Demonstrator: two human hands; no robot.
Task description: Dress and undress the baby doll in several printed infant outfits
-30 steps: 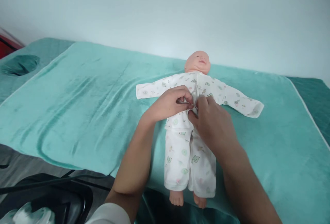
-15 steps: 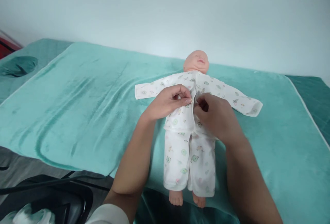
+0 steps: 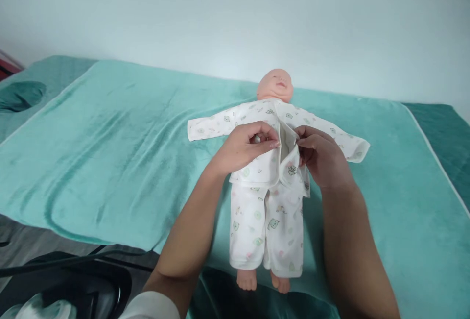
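Note:
A baby doll [image 3: 274,85] lies on its back, dressed in a white printed jacket [image 3: 247,174] and matching trousers [image 3: 247,226]. With thumb and fingers, my left hand [image 3: 247,145] pinches the front edge of the jacket on the left side. Opposite it, my right hand [image 3: 321,155] pinches the other front edge and holds it lifted. A gap stands between the two edges at mid-chest, while the jacket meets near the neck. The doll's sleeves stretch out to both sides, and its bare feet [image 3: 246,280] show below the trouser legs. Any fastener under my fingertips is hidden.
A turquoise cover [image 3: 110,162] with folds lies over the bed, which has a hole [image 3: 22,96] at its left end. A pale wall [image 3: 227,20] runs behind. At lower left are a black chair-like object [image 3: 99,284] and a dark cable [image 3: 73,256].
My right hand has moved right and lifted its jacket edge, so the front gapes wider. My left hand keeps its pinch. The whole view has shifted slightly.

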